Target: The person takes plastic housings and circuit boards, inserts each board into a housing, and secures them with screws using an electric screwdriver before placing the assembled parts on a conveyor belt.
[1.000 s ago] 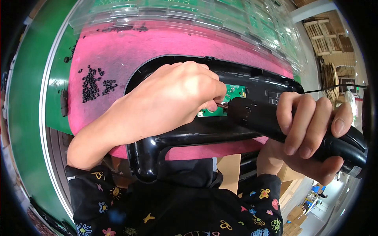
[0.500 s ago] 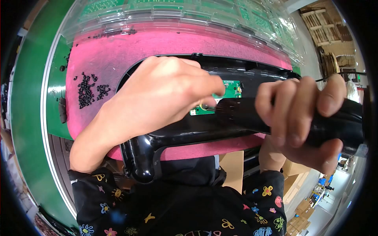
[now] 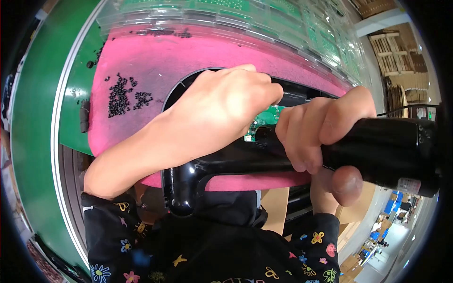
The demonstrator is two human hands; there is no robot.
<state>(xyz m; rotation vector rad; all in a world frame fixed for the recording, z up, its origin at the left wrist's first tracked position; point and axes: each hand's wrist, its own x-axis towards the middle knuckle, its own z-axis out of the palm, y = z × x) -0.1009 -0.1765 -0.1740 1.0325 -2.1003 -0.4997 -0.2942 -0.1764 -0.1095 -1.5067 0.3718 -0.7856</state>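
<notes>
Black plastic everywhere in the head view: one big shell (image 3: 236, 165) lies on a pink mat (image 3: 155, 56) on the green worktop (image 3: 71, 115), its stubby leg poking past the mat's near edge. Inside sits one green circuit board (image 3: 270, 115), mostly covered up.

Right hand (image 3: 321, 132) is wrapped around a chunky black power driver (image 3: 387, 153), nose over the board; can't see the tip. Left hand (image 3: 231, 101) is curled over the board, but I can't tell if it's pinching anything.

My worry: with the tip that close to those fingers, a tilted driver could skid and nick skin or the board. And a bumped leg could shift the shell, imo.

Counts: two hands, one driver, one shell, one board. Tiny black bits (image 3: 120, 99) (screws, I'd guess): two clumps near the mat's left edge plus strays by the far edge, too many to count. Clear plastic trays (image 3: 198, 21) line that far edge; can't tell how many.
</notes>
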